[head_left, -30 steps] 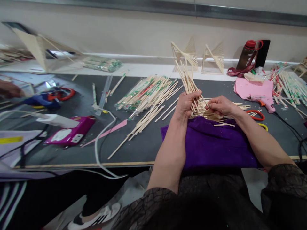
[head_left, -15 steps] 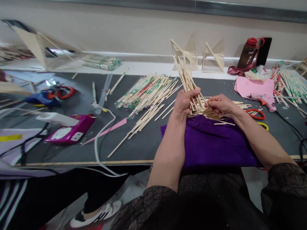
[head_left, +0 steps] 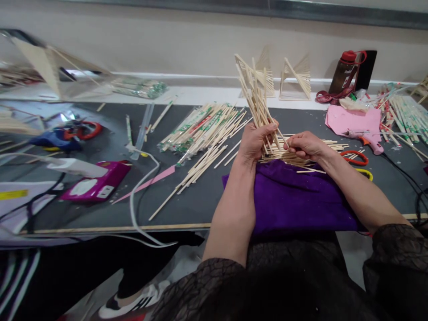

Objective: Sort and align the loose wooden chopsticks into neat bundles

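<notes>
My left hand (head_left: 257,140) is wrapped round a loose bundle of thin wooden sticks (head_left: 254,99), like disposable chopsticks, fanned upward at a tilt. Close on its right, my right hand (head_left: 304,145) pinches the lower end of one slanting stick (head_left: 281,137) whose upper part reaches the bundle. Beneath both hands lies a pile of loose sticks (head_left: 287,156), partly hidden by them. A purple cloth (head_left: 301,200) covers the table edge in front of me, with a couple of sticks on its top.
Wrapped chopsticks (head_left: 197,127) and loose sticks (head_left: 203,165) lie left of my hands. Right are a pink glue gun (head_left: 369,140), orange-handled scissors (head_left: 354,157), pink paper (head_left: 354,118) and a bottle (head_left: 343,73). Stick models (head_left: 296,80) stand behind. A white cable (head_left: 133,209) crosses the left side.
The view has shifted slightly. Both hands keep nearly the same pose, with the bundle in my left hand and the fingers of my right still pinched at a stick's end.
</notes>
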`<state>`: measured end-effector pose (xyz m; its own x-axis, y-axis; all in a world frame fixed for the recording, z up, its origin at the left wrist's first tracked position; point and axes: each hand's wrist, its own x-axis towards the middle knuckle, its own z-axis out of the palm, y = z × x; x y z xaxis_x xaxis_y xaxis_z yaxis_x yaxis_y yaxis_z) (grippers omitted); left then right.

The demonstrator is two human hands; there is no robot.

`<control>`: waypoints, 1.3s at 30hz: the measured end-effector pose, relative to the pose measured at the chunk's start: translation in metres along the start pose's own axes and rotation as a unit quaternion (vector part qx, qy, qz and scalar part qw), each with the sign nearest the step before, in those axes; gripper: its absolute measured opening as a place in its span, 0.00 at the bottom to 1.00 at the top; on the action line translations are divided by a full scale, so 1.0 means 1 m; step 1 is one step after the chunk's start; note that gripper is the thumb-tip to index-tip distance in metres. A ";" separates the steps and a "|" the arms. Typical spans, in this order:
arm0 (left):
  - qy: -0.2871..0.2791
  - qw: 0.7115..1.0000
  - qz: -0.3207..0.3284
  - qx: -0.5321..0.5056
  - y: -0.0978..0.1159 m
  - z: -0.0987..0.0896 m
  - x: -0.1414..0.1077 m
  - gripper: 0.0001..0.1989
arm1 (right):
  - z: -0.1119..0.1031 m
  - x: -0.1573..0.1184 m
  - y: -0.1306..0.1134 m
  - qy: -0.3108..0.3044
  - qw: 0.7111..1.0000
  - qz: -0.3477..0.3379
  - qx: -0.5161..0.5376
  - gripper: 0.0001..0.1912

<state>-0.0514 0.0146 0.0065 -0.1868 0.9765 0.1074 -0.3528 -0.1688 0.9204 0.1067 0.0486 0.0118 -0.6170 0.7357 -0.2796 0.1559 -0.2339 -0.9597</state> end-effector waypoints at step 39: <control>0.138 0.969 -0.024 -0.204 -0.006 0.000 0.013 0.11 | -0.051 0.004 -0.009 0.125 0.930 -0.062 0.339 0.10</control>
<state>-0.0516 0.0283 0.0029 -0.3798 0.9209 -0.0884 -0.6893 -0.2180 0.6909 0.1416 0.0863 0.0181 -0.3857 0.8890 -0.2469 -0.4802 -0.4219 -0.7690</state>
